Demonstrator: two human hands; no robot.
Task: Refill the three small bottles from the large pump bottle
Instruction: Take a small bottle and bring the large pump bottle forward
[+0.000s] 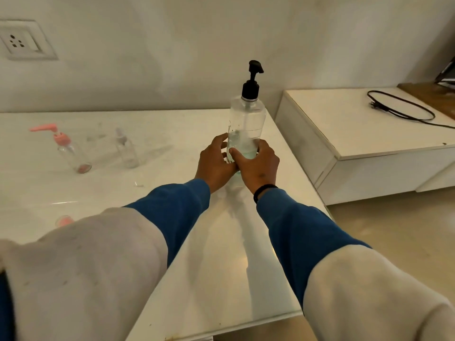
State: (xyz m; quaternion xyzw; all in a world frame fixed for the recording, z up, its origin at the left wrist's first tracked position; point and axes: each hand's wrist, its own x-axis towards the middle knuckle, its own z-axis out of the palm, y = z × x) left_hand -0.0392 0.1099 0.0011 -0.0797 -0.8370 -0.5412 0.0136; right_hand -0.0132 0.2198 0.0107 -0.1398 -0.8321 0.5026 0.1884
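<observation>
The tall clear plastic pump bottle with a black pump head [247,124] stands upright near the right edge of the glossy white desk [221,254], with a pale liquid filling only its lower part. Both hands wrap its lower half: the left hand [216,166] curls round from the left, fingertips on the wall, and the right hand [258,166] grasps it from the right, thumb laid across the front. The bottle's base is hidden behind the hands, so whether it rests on the desk or is lifted just off it cannot be told. A black band [264,190] circles the right wrist, above blue cuffs and pale sleeves.

Well off to the left stands a small clear bottle with a pink pump top [71,151], leaning in the wide-angle view, with something pinkish at its base. Near it, to the right, is a small clear bottle with a clear spray cap [125,151], faint against the white surface. By the left sleeve a bit of pink and clear plastic [64,220] peeks out, possibly the third small bottle, mostly covered.

On the wall at upper left is a white socket plate [22,40]. To the right sits a low white cabinet [369,143] with a black cable [401,108] coiled on top.
</observation>
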